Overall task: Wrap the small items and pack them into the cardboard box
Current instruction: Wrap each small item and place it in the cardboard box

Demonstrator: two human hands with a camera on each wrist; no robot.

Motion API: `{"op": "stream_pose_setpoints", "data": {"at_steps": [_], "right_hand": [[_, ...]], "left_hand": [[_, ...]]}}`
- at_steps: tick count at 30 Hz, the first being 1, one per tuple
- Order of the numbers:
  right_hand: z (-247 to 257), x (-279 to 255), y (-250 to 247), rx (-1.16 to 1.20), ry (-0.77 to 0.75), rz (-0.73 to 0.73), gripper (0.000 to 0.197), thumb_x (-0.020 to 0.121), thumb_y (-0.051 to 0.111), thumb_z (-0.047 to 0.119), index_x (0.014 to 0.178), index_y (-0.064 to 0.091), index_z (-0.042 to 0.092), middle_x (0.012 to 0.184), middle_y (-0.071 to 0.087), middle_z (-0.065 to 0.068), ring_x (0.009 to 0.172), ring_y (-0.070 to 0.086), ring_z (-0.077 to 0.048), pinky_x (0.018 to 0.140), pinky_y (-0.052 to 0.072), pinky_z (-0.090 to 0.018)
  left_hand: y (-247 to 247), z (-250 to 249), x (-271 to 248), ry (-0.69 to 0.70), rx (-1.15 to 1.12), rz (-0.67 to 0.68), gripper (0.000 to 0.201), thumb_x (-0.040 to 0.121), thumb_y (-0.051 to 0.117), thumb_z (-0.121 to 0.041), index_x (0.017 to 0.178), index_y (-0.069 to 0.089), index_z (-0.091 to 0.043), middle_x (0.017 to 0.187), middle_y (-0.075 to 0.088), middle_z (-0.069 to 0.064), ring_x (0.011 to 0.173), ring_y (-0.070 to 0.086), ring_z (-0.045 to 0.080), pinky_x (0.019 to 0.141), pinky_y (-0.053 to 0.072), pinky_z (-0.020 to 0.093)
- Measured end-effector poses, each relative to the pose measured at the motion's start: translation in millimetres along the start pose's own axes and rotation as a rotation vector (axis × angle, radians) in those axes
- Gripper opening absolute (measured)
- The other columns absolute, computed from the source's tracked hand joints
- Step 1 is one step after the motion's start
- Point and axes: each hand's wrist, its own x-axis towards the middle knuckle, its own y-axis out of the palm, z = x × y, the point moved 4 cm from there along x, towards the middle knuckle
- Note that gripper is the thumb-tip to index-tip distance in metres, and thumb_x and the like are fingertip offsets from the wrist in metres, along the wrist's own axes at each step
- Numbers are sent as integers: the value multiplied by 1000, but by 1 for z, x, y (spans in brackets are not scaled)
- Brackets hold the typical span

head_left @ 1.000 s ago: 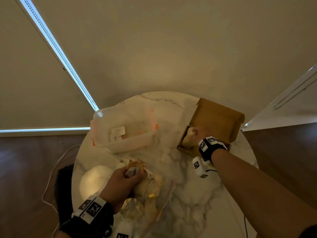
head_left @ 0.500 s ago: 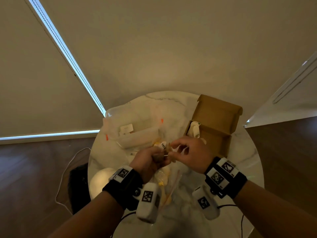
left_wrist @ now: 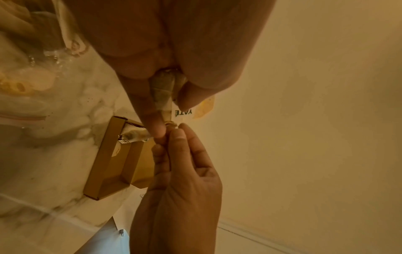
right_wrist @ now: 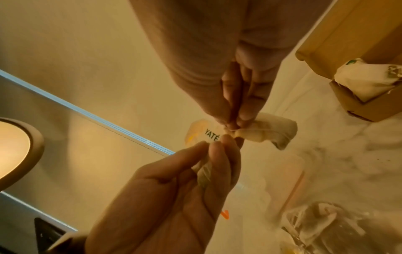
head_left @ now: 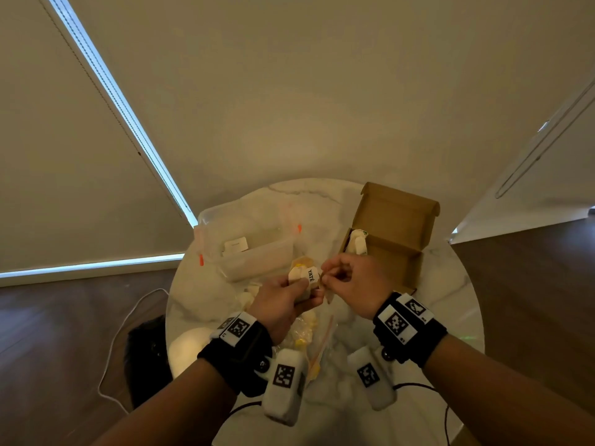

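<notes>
While both hands work above the marble table [head_left: 450, 284], the left hand [head_left: 283, 304] is curled round a small wrapped item [head_left: 304, 278] with a "YATÉ" label, thumb and fingers closed on it. Right hand [head_left: 354, 284] pinches the twisted paper end of that same item between thumb and fingertips [left_wrist: 180, 135]; hands nearly touching at the twist. Cardboard box [head_left: 392, 239] sits open on the table just beyond the right hand, one wrapped bundle [head_left: 357, 244] already inside at its left end. Clear plastic container [head_left: 251, 249] beyond the left hand.
</notes>
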Motion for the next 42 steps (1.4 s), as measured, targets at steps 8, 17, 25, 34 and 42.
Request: {"op": "stream_pose_setpoints", "data": {"at_steps": [8,17,25,34,42], "right_hand": [[10,1,5,69,16,-32,10,85,65,12,88,68,20,75,73,2,69,69,-12,69,58,-29],[14,4,-11,-14,-37,-39,14,83,72,16,96,73,18,86,71,6,74,65,-6,67,52,-14],[7,-1,-5,23,-14,41,6,80,76,16,84,73,13,75,70,0,63,60,-3,60,50,-15],[5,-9,-3,-13,-40,123,10,82,74,14,91,75,17,76,69,6,67,61,2,63,48,-12],[4,-14,6,-31,-36,128,13,82,72,15,77,72,26,68,66,11,61,59,4,60,44,-10]], "left_hand": [[0,-6,-3,140,105,-41,8,81,70,5,89,69,4,75,71,10,64,67,15,59,54,22],[-5,-14,-1,125,104,-67,4,85,66,4,86,63,7,67,61,14,54,58,16,55,54,23],[-10,-19,-7,101,107,9,9,87,63,5,94,66,9,72,65,14,60,62,17,58,56,24],[-12,-38,-15,188,343,-10,5,86,67,0,91,68,1,77,70,18,58,61,19,59,57,28],[-5,-48,-23,330,535,-27,14,77,78,-3,83,69,5,68,67,18,59,62,24,60,59,35]]}}
